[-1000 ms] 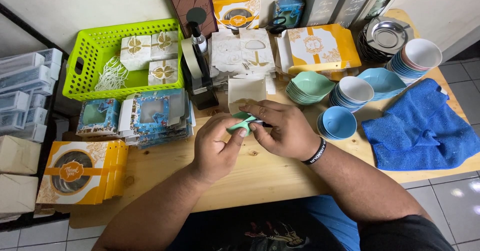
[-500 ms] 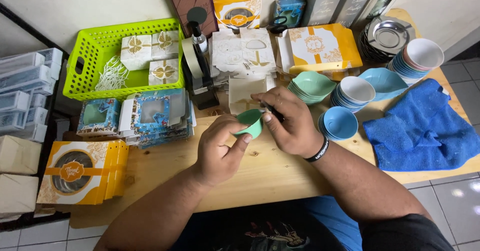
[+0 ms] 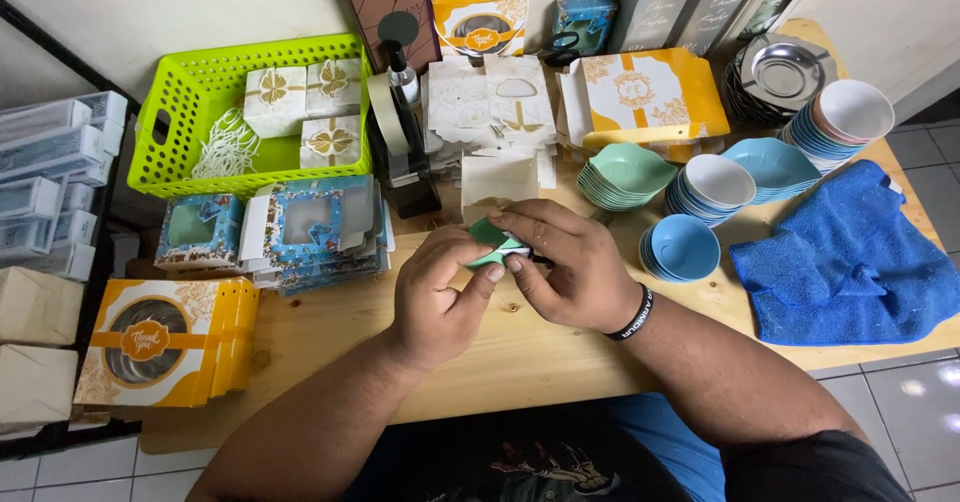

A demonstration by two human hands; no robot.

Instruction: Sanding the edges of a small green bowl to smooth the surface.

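We pinch the small green dish (image 3: 487, 234) between left hand (image 3: 440, 297) and right hand (image 3: 565, 272), above the bench (image 3: 330, 332). It looks light, rigid, smooth and probably breakable; grip the rim, thumb opposed.

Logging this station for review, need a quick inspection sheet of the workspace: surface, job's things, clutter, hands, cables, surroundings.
Surface: wooden table, light, crowded along the back.
Job's things: small green dish held between both hands above the table.
Clutter: lime basket with white gift boxes; blue window boxes; orange window boxes; tape dispenser; stacked green dishes; blue bowls; blue cloth; metal dishes.
Hands: left hand and right hand both pinch the dish; black wristband on the right.
Cables: nothing seen.
Surroundings: white wall behind, tiled floor, clear boxes at left.
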